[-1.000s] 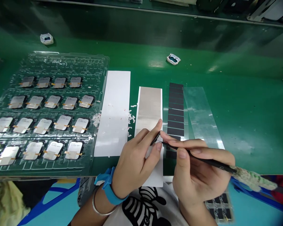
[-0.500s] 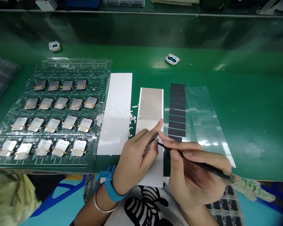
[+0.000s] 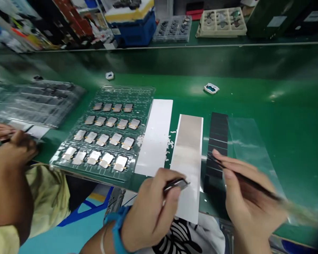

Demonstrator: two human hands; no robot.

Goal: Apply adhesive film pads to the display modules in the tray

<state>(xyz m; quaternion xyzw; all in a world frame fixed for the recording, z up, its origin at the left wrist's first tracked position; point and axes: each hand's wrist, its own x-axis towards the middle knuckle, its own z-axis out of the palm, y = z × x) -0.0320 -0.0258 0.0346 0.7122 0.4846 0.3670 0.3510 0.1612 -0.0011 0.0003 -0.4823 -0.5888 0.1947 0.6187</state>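
My left hand (image 3: 155,206), with a blue band at the wrist, pinches a small flat battery (image 3: 177,184) with a dark edge and a shiny face. It is over the lower part of a grey-beige strip sheet (image 3: 189,141) with white edges. In my right hand (image 3: 250,197) is a pair of black tweezers (image 3: 249,181), slightly blurred, its back end wrapped in pale material. The tweezer tips are by a sheet of black rectangular pieces (image 3: 217,141); I cannot tell whether they touch it or hold anything. Similar silver batteries (image 3: 103,140) lie in rows in a clear tray (image 3: 145,95).
A white sheet (image 3: 156,137) lies beside the tray, with white scraps (image 3: 170,143) at its edge. Clear film (image 3: 247,137) is at the right. Two small white-rimmed pieces (image 3: 211,88) lie farther back. Another person's hand (image 3: 13,151) works at the left, near stacked trays (image 3: 47,102).
The view has swung left and up, showing the shelf and another person. My hands have moved apart; the tweezers have left the battery and are now by the black pieces.
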